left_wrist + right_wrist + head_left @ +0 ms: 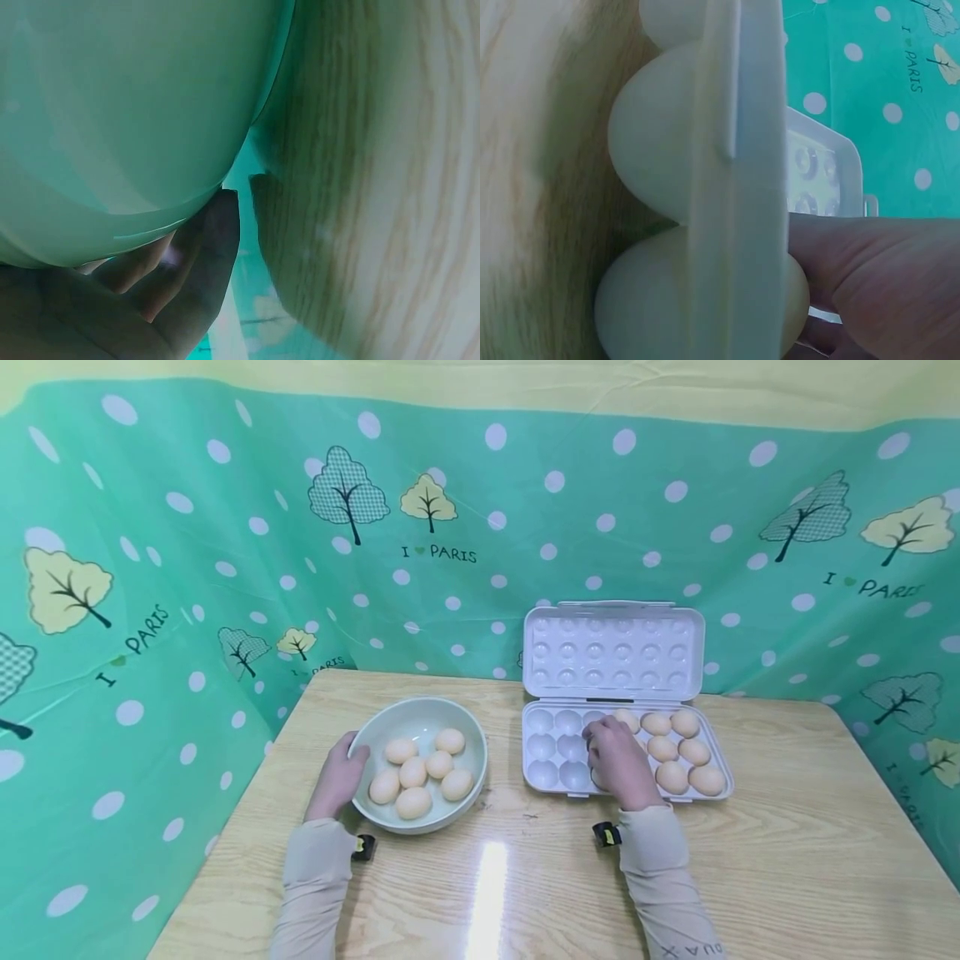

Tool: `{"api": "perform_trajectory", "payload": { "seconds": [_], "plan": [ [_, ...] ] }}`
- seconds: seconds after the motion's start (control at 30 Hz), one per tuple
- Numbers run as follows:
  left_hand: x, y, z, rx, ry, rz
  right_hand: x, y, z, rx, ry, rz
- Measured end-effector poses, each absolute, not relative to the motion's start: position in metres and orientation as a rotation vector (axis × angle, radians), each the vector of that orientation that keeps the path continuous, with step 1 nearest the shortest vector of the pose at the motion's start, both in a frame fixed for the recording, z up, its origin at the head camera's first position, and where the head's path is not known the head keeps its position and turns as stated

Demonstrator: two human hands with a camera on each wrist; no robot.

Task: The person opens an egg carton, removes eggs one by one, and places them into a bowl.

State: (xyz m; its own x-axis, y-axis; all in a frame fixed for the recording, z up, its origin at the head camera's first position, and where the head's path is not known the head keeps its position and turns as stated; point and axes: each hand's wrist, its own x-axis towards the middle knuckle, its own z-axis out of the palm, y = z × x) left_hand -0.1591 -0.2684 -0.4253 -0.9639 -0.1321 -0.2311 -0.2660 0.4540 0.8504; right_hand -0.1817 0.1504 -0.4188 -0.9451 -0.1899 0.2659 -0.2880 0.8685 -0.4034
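A pale green bowl (474, 727) with several eggs (413, 772) in it stands on the left of the table. My left hand (342, 774) holds the bowl at its left side; in the left wrist view the fingers (202, 259) lie against its outer wall. Over the third column of the open white egg carton (557, 792) is my right hand (618, 758), fingers bent down around an egg (594, 752) that they mostly hide. Eggs (672, 777) fill the columns to its right; the two left columns have bare cups. The right wrist view shows an egg (796, 304) beside the hand.
The carton's lid (615, 652) stands raised against the green patterned curtain (480, 527) behind the table. The wooden table (540, 877) extends in front of the bowl and the carton. Another curtain side (112, 760) hangs at the left.
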Motion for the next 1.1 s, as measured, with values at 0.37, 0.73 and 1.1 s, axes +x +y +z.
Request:
{"api": "perform_trajectory", "payload": {
  "seconds": [0.37,0.73,1.1],
  "plan": [
    [-0.1584,-0.2668,-0.4228,-0.384,2.536,1.540,-0.1820,0.1513,-0.4187,0.422,-2.795,0.690],
    [-0.1590,-0.2667,-0.4196,-0.368,2.544,1.541,-0.1824,0.1525,-0.4152,0.450,-2.779,0.708],
    [-0.1580,-0.2656,-0.4195,-0.382,2.536,1.553,-0.1845,0.1560,-0.4160,0.436,-2.739,0.747]
  ]
}}
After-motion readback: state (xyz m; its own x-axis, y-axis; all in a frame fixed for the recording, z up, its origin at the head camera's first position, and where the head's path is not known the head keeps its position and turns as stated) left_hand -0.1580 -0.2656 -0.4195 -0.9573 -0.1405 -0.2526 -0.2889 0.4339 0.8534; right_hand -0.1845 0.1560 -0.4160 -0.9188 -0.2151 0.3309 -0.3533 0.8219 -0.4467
